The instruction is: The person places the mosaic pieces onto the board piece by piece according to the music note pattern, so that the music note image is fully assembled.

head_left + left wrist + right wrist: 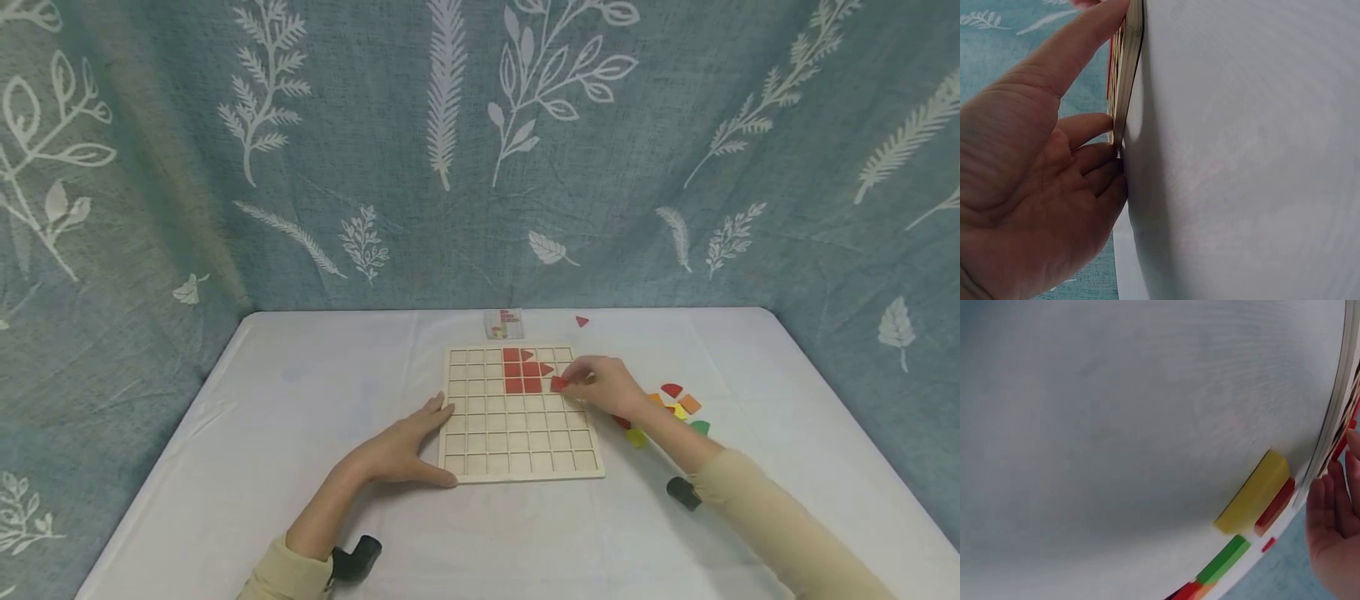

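Observation:
A light wooden grid board [495,439] lies on the white table. Red square tiles [513,370] and red triangle tiles [547,369] fill several cells in its upper middle. My right hand [606,385] pinches a red square tile [558,384] over the board's right part, beside the third row of red tiles. My left hand [401,446] touches the board's left edge, thumb at the near corner and fingers spread. The left wrist view shows that palm [1041,187] against the board's side [1127,69].
Right of the board lies a loose group of pieces: a red quarter-round [672,389], an orange square [690,404], a green piece [701,427], a yellow piece [637,437]. A small picture card [503,324] and a red triangle [582,321] lie beyond the board.

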The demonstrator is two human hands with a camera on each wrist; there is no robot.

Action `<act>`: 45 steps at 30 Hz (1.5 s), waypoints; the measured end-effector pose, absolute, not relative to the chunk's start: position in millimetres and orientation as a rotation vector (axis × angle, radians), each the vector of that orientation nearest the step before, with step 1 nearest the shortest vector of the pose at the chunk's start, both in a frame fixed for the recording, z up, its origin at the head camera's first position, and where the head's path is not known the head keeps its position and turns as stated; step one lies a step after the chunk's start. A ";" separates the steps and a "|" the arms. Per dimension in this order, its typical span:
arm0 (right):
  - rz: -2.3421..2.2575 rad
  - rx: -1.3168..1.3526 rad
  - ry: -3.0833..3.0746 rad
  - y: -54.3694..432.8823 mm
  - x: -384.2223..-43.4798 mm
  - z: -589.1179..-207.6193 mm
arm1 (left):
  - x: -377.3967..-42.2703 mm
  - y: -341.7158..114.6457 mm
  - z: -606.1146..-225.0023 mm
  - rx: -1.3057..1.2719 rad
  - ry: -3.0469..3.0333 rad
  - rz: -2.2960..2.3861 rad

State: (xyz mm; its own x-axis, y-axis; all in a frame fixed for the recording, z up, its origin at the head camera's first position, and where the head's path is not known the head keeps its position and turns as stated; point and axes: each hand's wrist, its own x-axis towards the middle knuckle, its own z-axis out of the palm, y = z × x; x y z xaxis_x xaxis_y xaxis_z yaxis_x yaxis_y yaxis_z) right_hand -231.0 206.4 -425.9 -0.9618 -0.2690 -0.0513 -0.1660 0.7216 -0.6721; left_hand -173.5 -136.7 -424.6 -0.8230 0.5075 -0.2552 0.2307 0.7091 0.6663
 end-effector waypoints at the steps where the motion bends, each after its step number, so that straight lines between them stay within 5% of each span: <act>1: -1.050 -0.377 2.781 204.2 -231.3 -426.0 | -173.4 -136.6 -424.5 0.569 2.492 0.893; 18: -1.014 -0.532 2.825 194.9 -230.0 -427.5 | -175.6 -137.4 -422.9 0.581 2.477 0.910; 31: -1.129 -0.423 2.762 209.4 -226.6 -423.7 | -177.9 -135.5 -424.0 0.565 2.478 0.920; 45: -1.062 -0.077 2.808 278.6 -220.9 -411.4 | -179.5 -135.6 -422.5 0.585 2.463 0.929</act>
State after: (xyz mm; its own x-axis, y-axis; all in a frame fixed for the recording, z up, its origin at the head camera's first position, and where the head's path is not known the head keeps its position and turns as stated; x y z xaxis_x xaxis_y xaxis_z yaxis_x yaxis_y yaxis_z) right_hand -220.9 278.6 -411.4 -0.9891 -0.0965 -0.1108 0.0010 0.7497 -0.6617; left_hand -179.5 -135.6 -422.5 -0.8130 0.5254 -0.2510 0.2289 0.6848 0.6919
